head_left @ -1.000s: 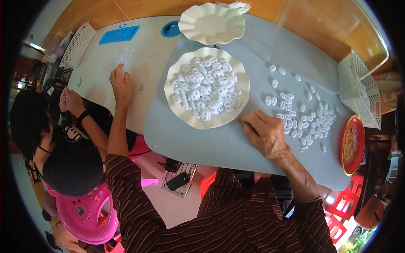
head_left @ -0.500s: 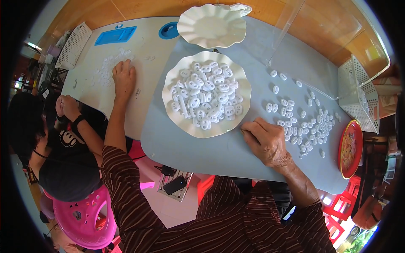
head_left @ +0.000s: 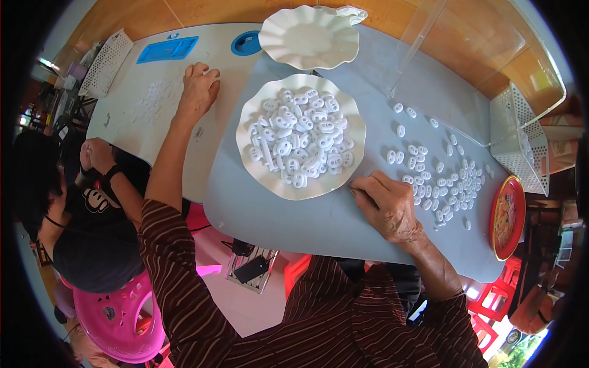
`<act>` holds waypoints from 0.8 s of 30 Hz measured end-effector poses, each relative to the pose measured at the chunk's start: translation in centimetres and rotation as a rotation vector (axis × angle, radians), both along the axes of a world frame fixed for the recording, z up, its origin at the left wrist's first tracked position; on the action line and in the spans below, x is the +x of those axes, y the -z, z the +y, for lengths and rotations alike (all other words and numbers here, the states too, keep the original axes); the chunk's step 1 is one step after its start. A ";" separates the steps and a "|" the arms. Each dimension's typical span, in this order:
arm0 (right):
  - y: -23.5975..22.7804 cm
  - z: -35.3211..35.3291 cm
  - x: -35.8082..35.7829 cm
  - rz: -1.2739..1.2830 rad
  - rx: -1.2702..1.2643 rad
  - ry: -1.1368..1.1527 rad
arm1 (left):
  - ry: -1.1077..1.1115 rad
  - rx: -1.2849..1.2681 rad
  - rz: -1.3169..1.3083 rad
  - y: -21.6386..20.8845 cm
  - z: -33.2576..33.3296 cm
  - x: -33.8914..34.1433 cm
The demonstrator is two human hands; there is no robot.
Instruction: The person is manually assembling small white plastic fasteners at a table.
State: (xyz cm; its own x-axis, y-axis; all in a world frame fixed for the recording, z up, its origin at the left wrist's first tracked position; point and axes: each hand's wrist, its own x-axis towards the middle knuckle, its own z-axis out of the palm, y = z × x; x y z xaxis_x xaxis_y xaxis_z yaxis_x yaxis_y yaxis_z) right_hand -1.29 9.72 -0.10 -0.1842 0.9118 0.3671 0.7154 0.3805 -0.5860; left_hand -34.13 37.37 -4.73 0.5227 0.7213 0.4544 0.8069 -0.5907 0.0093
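Note:
My left hand [head_left: 198, 92] is over the white table with its fingers curled in. What they hold, if anything, is hidden. Beside it lies a loose scatter of small whitish, translucent pieces [head_left: 153, 98]. My right hand [head_left: 388, 205] rests on the grey table, thumb and fingers pressed together; the contents of that grip do not show. Just left of it stands a cream scalloped bowl [head_left: 245, 153], heaped with white oval two-holed pieces [head_left: 300, 138] that look like cord locks. More of these oval pieces [head_left: 454, 184] lie spread to the right of my right hand.
A second scalloped dish [head_left: 307, 37] stands behind the bowl. Blue trays [head_left: 167, 50] sit at the back left. White perforated baskets [head_left: 520, 141] and a red round tray [head_left: 509, 218] line the right. Another person [head_left: 92, 227] sits at the left with clasped hands.
My left hand has lifted off the translucent scatter and moved right and slightly back. The scatter looks thinner and more spread. My right hand stays in place.

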 end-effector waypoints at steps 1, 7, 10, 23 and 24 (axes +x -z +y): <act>0.0 0.0 0.1 -0.001 -0.004 0.000 | 0.009 -0.001 -0.003 0.1 0.4 0.3; 0.2 0.0 0.3 -0.010 0.004 0.003 | -0.100 -0.203 0.060 0.7 1.9 0.0; 0.1 0.0 0.3 -0.011 0.003 0.010 | -0.144 -0.245 -0.011 0.9 2.1 0.4; -0.8 -1.3 -0.6 0.359 -0.012 -0.115 | -0.211 -0.212 -0.837 -5.6 -9.9 2.0; -1.3 -1.4 0.2 0.490 -0.190 -0.077 | -0.023 -0.306 -0.921 -5.0 -10.9 6.7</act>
